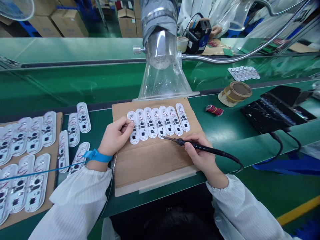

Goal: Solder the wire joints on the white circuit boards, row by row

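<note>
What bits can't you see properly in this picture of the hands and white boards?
Head view:
- Thin wire by the left hand: too fine to follow to its end.
- Soldering iron tip: too small to see exactly what it touches.
- Leftmost white circuit board: partly hidden by the left hand.
- White boards on the left cardboard: cut off by the picture's edge.

Circuit boards (158, 121) look glossy, the cardboard (155, 163) rough, the soldering iron's handle (207, 149) matt plastic.
</note>
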